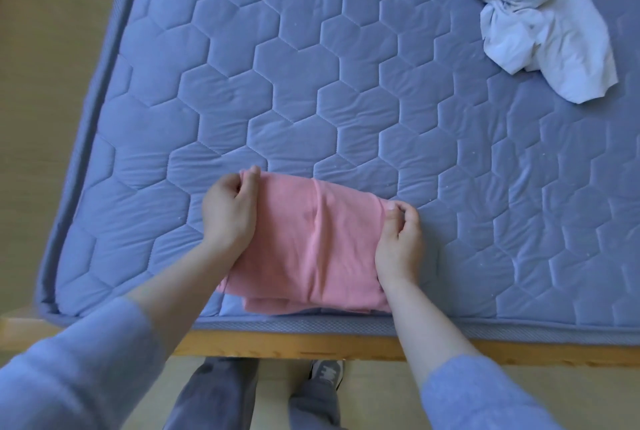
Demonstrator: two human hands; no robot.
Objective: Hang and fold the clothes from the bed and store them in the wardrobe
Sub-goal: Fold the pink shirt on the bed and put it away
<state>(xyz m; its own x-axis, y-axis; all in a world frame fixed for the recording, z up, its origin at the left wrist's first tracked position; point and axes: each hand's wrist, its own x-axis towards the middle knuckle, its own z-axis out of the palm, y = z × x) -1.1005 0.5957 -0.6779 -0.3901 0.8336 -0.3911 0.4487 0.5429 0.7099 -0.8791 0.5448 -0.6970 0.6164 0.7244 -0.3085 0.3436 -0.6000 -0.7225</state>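
A pink garment (311, 249), folded into a rough rectangle, lies near the front edge of the blue quilted mattress (346, 100). My left hand (228, 215) pinches its far left corner between thumb and fingers. My right hand (398, 242) pinches its far right corner the same way. The far edge of the pink cloth is stretched between both hands and lifted slightly, with folded layers showing underneath at the near side. A crumpled white garment (533, 21) lies at the far right of the mattress, well away from both hands.
The wooden bed frame (311, 346) runs along the near edge, with my legs and a shoe on the beige floor (41, 83) below it. The mattress's left edge slants up toward the top of the view. No wardrobe is in view.
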